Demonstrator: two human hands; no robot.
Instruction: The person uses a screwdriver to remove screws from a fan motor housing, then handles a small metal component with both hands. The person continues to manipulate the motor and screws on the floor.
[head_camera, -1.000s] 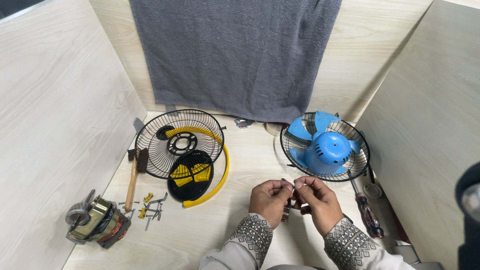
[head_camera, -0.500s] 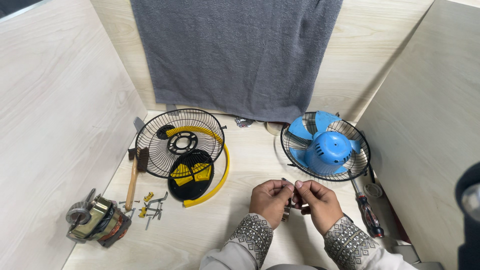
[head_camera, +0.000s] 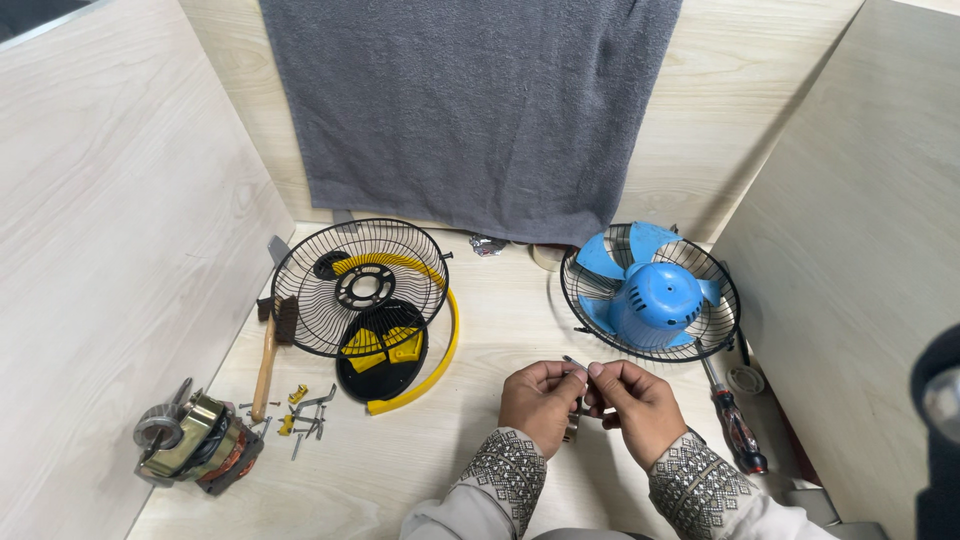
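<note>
Hands unmoved: left hand (head_camera: 540, 400), right hand (head_camera: 635, 402) still pinch small metal part (head_camera: 574, 363)

It was a small repair bench boxed in by pale wooden panels (head_camera: 120, 250). A grey cloth (head_camera: 470, 110) hung behind; fan grilles (head_camera: 355, 285), a bare motor (head_camera: 195, 440), screws (head_camera: 300, 410) and a screwdriver (head_camera: 735, 425) lay about.

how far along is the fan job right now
Done: the fan lies in parts. The front grille rests by the yellow ring, the motor sits at the left, loose screws nearby. In hand: the left hand and right hand pinch a small metal part. Left: the blue blade remains in the rear grille.
</note>
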